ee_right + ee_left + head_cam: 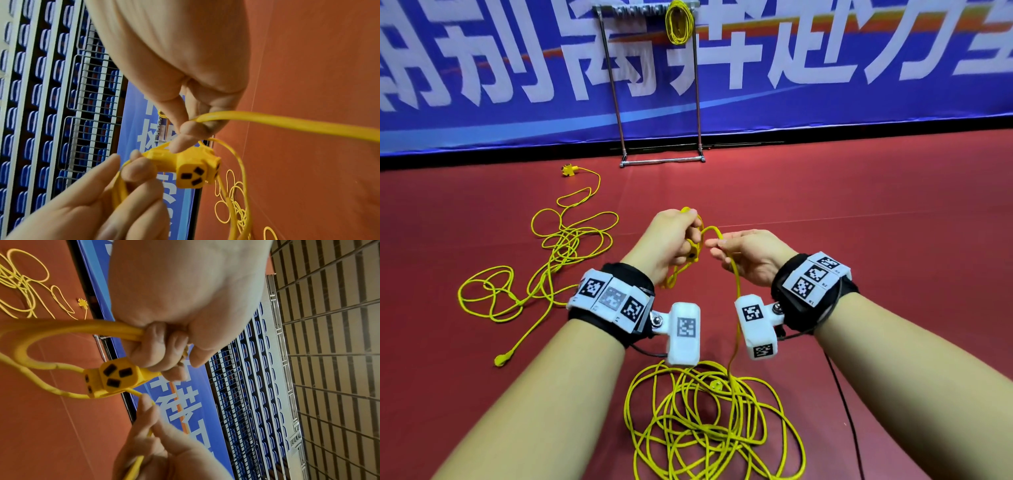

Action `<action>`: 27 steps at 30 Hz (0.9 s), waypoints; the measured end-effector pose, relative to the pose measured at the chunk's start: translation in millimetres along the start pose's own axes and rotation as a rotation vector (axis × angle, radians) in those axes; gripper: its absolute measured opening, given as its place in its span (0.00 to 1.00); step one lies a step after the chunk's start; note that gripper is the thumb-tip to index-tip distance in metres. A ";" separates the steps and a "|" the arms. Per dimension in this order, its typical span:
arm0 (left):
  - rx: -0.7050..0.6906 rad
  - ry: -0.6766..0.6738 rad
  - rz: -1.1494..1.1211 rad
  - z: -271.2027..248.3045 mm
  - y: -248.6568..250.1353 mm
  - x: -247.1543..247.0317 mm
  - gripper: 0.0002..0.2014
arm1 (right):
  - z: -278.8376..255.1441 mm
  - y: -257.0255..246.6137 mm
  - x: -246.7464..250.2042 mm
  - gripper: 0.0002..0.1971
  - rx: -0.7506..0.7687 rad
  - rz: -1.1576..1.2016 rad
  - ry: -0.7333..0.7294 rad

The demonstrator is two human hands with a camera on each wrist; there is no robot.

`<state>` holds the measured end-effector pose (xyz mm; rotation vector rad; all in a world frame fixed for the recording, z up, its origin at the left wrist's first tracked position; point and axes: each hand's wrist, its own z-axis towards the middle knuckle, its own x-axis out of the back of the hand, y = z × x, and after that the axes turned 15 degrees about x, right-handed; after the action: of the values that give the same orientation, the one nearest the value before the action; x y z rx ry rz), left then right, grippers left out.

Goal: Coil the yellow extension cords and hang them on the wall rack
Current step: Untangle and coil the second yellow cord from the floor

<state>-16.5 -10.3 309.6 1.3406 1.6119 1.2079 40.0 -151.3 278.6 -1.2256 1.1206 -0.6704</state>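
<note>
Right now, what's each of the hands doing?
Left hand: closed, gripping the yellow cord's socket end and first loops.
Right hand: closed, pinching the same cord.

Floor: you are standing on a red mat floor (859, 212), a thin pale seam line running across it.
Wall: a blue banner (825, 99) with large white characters and an orange streak is facing you.
Beyond the banner: rows of blue seats (257, 386) behind grey metal railings (90, 100) are rising.
Upper wall: tan tiles (333, 353) are showing above.
</note>
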 end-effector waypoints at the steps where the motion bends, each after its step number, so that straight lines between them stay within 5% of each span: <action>1: 0.009 -0.014 0.011 0.4 -1.3 -1.9 0.11 | 0.6 0.3 -1.2 0.06 -0.006 0.040 -0.003; 9: -0.017 -0.015 0.045 5.3 -10.4 -6.6 0.08 | -2.8 -10.0 -2.4 0.22 -0.053 0.129 -0.219; 13: -0.030 0.014 0.060 6.2 -12.2 -5.1 0.06 | -3.3 -9.2 -2.8 0.30 -0.077 0.128 -0.217; 19: -0.030 0.038 0.126 9.2 -20.0 -6.3 0.05 | 0.4 -6.5 -12.8 0.16 0.031 0.133 -0.061; 22: -0.037 0.048 0.123 12.2 -24.5 -6.4 0.07 | -2.1 -9.7 -13.4 0.10 0.015 0.087 -0.099; 27: -0.024 0.136 0.063 14.6 -28.5 -7.2 0.12 | -13.6 -15.7 -11.9 0.20 -0.070 -0.018 -0.318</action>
<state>-10.5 -14.9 277.7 1.3275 1.6546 1.3777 25.7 -150.0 297.8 -1.3494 0.8738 -0.4327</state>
